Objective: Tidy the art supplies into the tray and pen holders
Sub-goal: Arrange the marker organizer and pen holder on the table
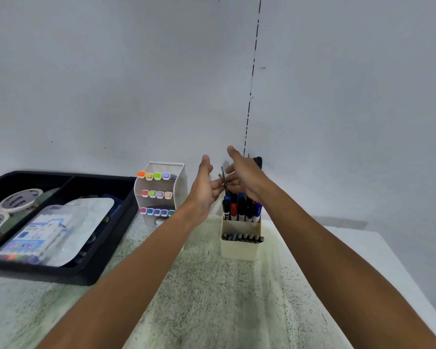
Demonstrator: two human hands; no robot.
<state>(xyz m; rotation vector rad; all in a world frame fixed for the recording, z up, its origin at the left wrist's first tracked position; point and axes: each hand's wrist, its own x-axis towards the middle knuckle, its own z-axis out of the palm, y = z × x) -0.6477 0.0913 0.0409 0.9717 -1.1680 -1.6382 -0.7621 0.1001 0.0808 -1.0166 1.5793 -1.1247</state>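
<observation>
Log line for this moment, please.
both hands: left hand, right hand above cream pen holder | thin dark tool between fingers | black tray filled

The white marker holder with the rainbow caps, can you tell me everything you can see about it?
The tall white plastic marker holder stands upright on the speckled green-white tabletop, against the grey wall. Its open front has three slanted shelves, one above another. Markers lie in them with only their coloured square ends showing: four on top, orange to pale blue; four in the middle; five at the bottom. The black plastic tray sits close on its left. The left forearm crosses in front of its lower right corner; whether it touches is unclear.
</observation>
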